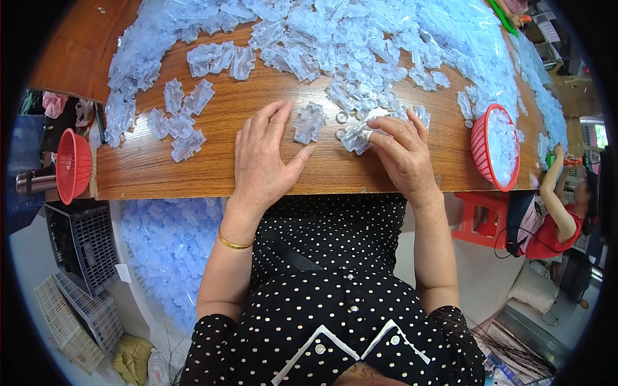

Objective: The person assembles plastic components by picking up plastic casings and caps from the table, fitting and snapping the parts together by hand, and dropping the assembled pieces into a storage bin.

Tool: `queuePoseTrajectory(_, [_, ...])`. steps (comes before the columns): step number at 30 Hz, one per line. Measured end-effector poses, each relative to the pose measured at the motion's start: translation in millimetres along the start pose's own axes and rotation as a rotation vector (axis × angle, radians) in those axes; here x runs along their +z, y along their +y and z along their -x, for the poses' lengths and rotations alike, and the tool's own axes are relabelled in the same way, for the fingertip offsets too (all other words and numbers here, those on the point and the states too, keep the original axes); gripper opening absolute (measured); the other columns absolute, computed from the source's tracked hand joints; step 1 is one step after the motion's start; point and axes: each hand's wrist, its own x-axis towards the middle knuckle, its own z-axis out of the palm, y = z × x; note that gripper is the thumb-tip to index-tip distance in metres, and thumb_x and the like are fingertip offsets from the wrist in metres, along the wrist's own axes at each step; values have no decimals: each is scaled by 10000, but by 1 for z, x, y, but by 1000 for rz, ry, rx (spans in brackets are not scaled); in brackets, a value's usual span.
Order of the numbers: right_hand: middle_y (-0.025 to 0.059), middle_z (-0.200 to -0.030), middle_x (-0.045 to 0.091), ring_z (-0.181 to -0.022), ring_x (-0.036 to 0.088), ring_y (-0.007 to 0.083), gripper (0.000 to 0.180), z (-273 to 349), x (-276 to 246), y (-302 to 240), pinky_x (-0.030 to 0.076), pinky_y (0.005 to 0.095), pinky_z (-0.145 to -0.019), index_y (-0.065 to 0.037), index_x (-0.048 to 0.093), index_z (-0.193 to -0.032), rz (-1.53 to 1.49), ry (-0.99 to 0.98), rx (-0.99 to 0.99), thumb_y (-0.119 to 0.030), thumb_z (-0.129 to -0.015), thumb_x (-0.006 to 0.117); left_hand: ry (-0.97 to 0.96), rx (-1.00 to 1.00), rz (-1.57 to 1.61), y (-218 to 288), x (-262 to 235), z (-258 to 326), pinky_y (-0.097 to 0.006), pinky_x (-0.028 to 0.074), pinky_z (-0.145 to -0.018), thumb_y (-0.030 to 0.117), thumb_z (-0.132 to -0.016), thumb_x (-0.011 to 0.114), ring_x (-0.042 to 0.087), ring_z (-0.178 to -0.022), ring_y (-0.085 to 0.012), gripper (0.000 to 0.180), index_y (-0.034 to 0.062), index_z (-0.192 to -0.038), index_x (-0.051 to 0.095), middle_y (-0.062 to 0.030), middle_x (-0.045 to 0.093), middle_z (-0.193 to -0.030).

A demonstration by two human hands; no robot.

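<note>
My left hand (262,154) lies flat on the wooden table (193,170), fingers spread, holding nothing. A clear plastic strip piece (309,122) sits just right of its fingertips. My right hand (402,154) is curled over another clear plastic piece (354,138), pinching it against the table. Small clear caps (360,96) lie loose just beyond both hands. A wide heap of clear plastic pieces (386,32) covers the far side of the table.
A red basket (494,147) of small clear caps stands at the right. Another red basket (72,166) hangs at the table's left end. A bag of clear pieces (170,244) and grey crates (80,241) sit on the floor. Another person (563,212) sits at the right.
</note>
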Motion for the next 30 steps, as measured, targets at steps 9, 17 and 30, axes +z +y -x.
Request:
queuePoseTrajectory(9, [31, -1425, 724, -1196, 724, 270, 303, -1, 0, -3, 541, 443, -1104, -143, 800, -1027, -30, 89, 112, 76, -819, 780, 105, -24, -164, 10, 15, -7, -507, 455, -1092, 353, -838, 955, 578, -1313, -321, 671, 66, -1380, 682, -105, 617, -1431])
queuePoseTrajectory(17, [96, -1318, 797, -1097, 788, 280, 260, -84, 42, -7, 652, 392, -914, -89, 824, -1118, -142, 164, -159, 0, -881, 765, 23, -2, -125, -7, 7, -8, -456, 472, -1094, 221, -905, 896, 631, -1277, -294, 735, 71, -1566, 611, -94, 673, -1377])
queuePoseTrajectory(30, [58, -1334, 785, -1306, 711, 279, 398, -74, 43, -28, 491, 502, -1168, -112, 752, -1216, -285, -113, -37, -145, -859, 925, 24, 24, 64, -30, -11, 6, -459, 512, -1109, 100, -890, 885, 702, -1199, -281, 901, 82, -1695, 479, -96, 744, -1363])
